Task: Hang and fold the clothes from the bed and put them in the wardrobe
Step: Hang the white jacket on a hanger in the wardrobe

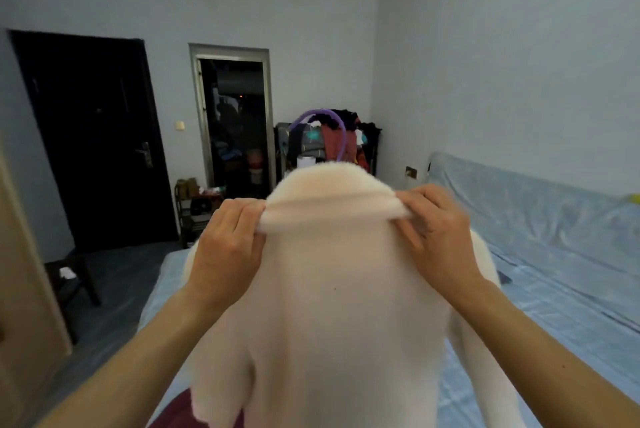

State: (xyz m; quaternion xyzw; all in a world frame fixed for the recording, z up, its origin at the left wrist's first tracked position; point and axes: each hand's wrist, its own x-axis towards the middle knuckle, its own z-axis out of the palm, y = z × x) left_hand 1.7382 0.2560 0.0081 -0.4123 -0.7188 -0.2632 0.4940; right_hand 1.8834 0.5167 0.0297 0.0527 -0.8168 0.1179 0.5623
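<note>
Pale blue bedsheet (pixel 554 289) covers the bed below; dark door (pixel 90 137) at far left. Fluffy cream-white fleece garment (pixel 339 306) held up in the air over the bed, hanging down. Left hand (pixel 228 237) pinches left end of its rolled collar; right hand (pixel 436 233) pinches right end. Collar fold lies between thumbs and curled fingers (pixel 412 202). Purple hanger hook (pixel 325 116) rises above the garment.

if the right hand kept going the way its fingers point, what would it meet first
The right hand points inward along the folded collar of the pale pink fleece garment, so it would likely press into more of that collar, then reach the left hand gripping the other end.
</note>
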